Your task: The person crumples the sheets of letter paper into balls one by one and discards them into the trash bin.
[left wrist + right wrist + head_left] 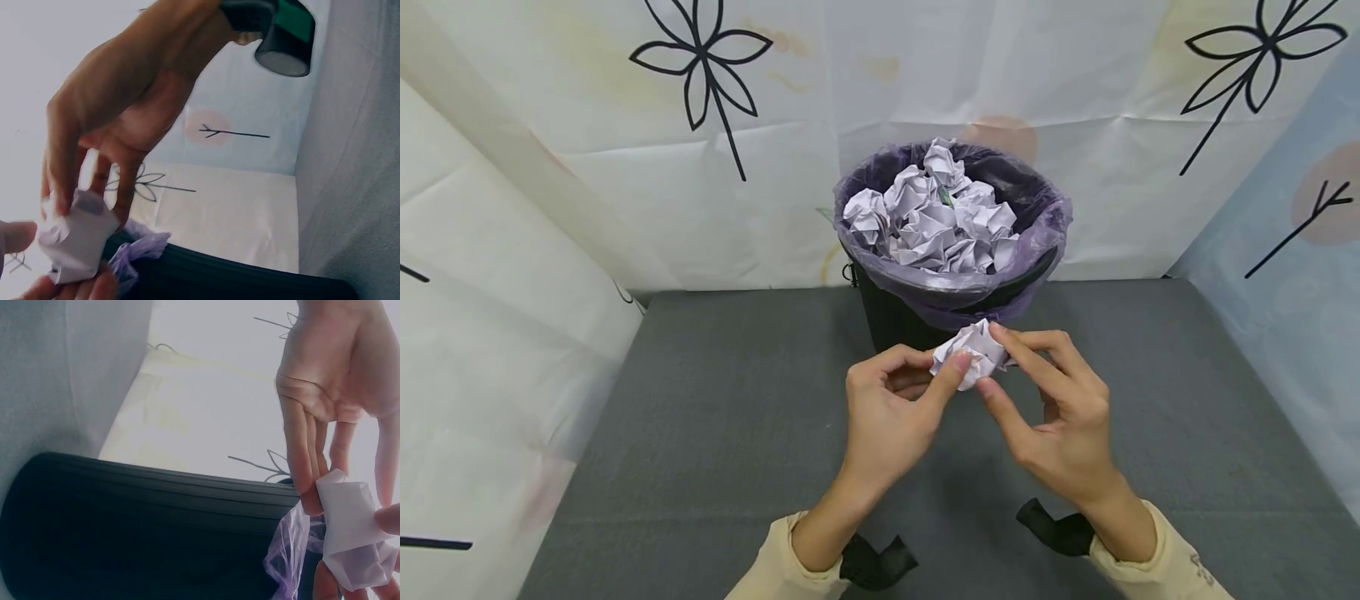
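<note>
Between both hands is a crumpled ball of white paper, raised in front of the bin. My left hand pinches its left side, the thumb on the near face and the fingers behind. On the other side, my right hand holds the ball between its fingertips and thumb. Both wrist views show the paper ball with fingers on opposite sides. Just behind stands a black bin with a purple plastic liner folded over its rim. Several crumpled white paper balls are heaped inside it.
A dark grey cloth covers the table. White sheets printed with line-drawn flowers rise at the back and left, and a bluish sheet at the right. Black straps hang at the wrists beside cream sleeves.
</note>
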`<state>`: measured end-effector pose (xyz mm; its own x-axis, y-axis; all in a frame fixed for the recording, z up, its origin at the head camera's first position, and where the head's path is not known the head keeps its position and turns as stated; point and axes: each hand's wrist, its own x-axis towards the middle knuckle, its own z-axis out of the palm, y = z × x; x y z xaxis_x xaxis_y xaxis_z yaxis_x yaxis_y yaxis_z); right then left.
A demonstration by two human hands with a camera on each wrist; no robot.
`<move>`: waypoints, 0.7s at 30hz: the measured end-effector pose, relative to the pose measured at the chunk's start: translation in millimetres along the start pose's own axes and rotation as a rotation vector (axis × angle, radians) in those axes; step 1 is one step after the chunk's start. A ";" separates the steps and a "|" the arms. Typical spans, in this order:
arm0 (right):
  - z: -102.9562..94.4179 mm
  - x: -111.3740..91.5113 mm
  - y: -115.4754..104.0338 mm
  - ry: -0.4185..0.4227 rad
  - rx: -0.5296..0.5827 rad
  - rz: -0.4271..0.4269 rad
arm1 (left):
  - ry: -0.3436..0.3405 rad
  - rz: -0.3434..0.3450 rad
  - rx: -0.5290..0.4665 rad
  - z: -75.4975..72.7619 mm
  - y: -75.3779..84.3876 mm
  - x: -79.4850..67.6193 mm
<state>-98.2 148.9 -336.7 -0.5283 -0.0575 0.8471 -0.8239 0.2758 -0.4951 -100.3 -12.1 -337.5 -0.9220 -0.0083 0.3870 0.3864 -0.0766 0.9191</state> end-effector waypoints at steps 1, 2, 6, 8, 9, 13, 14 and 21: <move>-0.4 0.2 0.8 -0.001 0.018 0.002 | -0.026 -0.027 -0.004 -2.0 0.7 1.4; -0.8 0.4 1.6 -0.004 0.040 0.001 | -0.050 -0.062 -0.019 -4.0 1.3 2.8; -2.0 0.6 4.6 -0.030 0.133 -0.005 | -0.132 -0.215 -0.098 -9.9 2.1 7.8; -3.2 0.5 5.5 -0.049 0.131 -0.009 | -0.158 -0.277 -0.145 -11.5 1.7 9.6; -3.9 0.3 5.7 -0.060 0.114 -0.014 | -0.165 -0.297 -0.159 -12.0 1.2 10.3; -6.2 0.2 5.7 -0.105 0.018 -0.042 | -0.163 -0.327 -0.182 -12.0 -1.4 10.9; -6.4 0.5 5.5 -0.115 0.005 -0.052 | -0.157 -0.330 -0.180 -11.6 -2.3 10.8; -7.4 4.2 6.5 -0.165 -0.055 -0.136 | -0.116 -0.343 -0.186 -7.9 -4.5 8.4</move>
<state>-104.3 157.5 -334.9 -0.4435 -0.2524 0.8600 -0.8796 0.3067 -0.3636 -109.9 -19.7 -338.9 -0.9842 0.1604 0.0752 0.0361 -0.2342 0.9715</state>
